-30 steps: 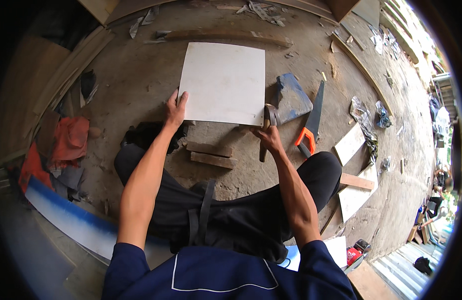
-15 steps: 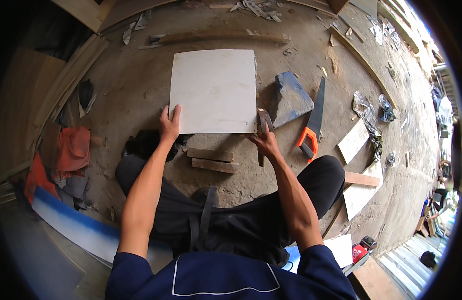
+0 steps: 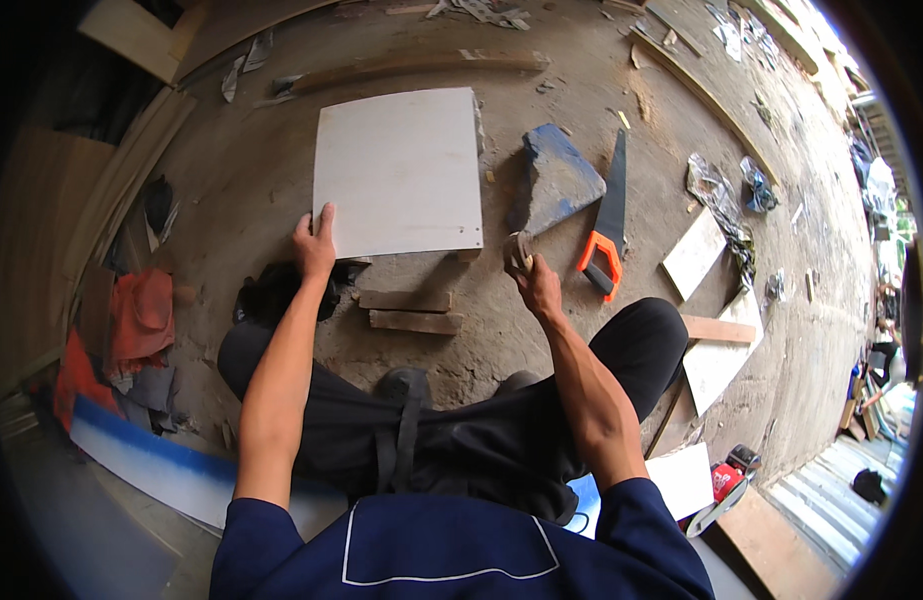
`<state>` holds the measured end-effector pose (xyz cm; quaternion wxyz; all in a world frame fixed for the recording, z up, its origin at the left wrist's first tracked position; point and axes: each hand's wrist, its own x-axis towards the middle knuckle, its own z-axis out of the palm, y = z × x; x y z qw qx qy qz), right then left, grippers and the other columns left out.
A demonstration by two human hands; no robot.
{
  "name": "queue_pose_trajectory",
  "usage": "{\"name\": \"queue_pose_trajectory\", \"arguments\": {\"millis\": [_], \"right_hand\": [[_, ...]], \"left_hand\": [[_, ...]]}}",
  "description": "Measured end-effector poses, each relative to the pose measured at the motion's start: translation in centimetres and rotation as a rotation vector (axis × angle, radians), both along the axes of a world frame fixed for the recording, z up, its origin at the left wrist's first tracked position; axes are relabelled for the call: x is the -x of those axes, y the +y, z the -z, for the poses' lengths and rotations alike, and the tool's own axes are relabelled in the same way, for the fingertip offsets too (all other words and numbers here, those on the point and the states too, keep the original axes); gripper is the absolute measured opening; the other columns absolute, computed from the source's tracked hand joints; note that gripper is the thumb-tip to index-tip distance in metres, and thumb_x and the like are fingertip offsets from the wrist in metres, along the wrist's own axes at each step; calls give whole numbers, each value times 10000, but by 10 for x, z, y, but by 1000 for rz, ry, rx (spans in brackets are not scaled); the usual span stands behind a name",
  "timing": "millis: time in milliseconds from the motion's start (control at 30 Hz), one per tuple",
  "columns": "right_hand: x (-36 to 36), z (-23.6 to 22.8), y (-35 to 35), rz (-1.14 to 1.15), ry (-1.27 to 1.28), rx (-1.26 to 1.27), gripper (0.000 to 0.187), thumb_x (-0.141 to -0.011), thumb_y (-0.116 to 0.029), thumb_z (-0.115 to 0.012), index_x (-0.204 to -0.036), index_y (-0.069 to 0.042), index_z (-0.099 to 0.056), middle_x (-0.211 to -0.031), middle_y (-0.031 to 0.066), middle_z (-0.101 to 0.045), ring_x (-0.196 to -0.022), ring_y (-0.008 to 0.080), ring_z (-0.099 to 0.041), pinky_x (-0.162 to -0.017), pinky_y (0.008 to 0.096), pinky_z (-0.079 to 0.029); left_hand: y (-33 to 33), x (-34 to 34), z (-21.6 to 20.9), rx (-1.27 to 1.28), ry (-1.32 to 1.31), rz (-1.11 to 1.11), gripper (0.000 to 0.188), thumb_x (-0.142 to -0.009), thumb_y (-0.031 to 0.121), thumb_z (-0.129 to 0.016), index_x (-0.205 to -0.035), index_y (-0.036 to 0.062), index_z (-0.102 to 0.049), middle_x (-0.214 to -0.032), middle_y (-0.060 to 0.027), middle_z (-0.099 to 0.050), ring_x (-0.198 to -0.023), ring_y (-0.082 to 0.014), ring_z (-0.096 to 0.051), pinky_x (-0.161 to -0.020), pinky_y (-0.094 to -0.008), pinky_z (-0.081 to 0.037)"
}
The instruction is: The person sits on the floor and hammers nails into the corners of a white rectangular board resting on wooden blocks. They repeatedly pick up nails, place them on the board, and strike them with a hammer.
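A white square board (image 3: 399, 170) is in front of me, raised off the ground at its near side, with small dark marks at its near right corner. My left hand (image 3: 315, 242) grips its near left edge, thumb on top and fingers underneath. My right hand (image 3: 537, 284) is closed round a dark hammer (image 3: 518, 246), seen partly end-on and partly covered by the fingers. The hammer is to the right of the board, apart from it, next to a rough wedge-shaped block with blue patches (image 3: 559, 180).
A handsaw (image 3: 609, 205) with an orange handle lies right of the block. Short wood pieces (image 3: 413, 322) lie before my legs. A long timber (image 3: 421, 68) lies beyond the board. White offcuts (image 3: 695, 254) and crumpled plastic (image 3: 716, 190) are at right, an orange cloth (image 3: 141, 312) at left.
My right hand has drawn the hammer away from the board's near right corner, out to the right. The left hand keeps its hold. The whole view has shifted slightly.
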<state>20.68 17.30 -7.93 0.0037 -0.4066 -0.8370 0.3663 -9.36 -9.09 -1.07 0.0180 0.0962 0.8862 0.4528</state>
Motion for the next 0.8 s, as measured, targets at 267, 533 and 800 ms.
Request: {"name": "queue_pose_trajectory", "arguments": {"millis": [267,533,800], "right_hand": [[-45,16,0,-188,-301,-35,490,-820,-438,-754,-1014,-39,-546,-914,257,-691,-886,452,-665,-730,530,-510],[-52,49,0,-158,-324,-116,229,-866,-200,-638,-1027,-49,-577,-923,225,-682,-938,409,-668,-772,505,-530],[58,-35,15,7,266,409,580,-988,-503,-505,-1272,-4,-581,-1322,218,-600,-1187,355,-590,-985,411,-465]], "left_hand": [[7,-14,-13,113,90,-18,623,-921,561,-623,-918,-61,-658,-816,-208,-694,-755,-358,-658,-703,-433,-493],[6,-15,-17,198,-91,-34,611,-933,543,-619,-1048,-55,-660,-972,-212,-691,-905,-306,-641,-848,-395,-485],[0,-6,-12,-83,-232,38,600,-910,510,-676,-1058,-70,-643,-1041,-150,-696,-976,-205,-637,-859,-351,-487]]}}
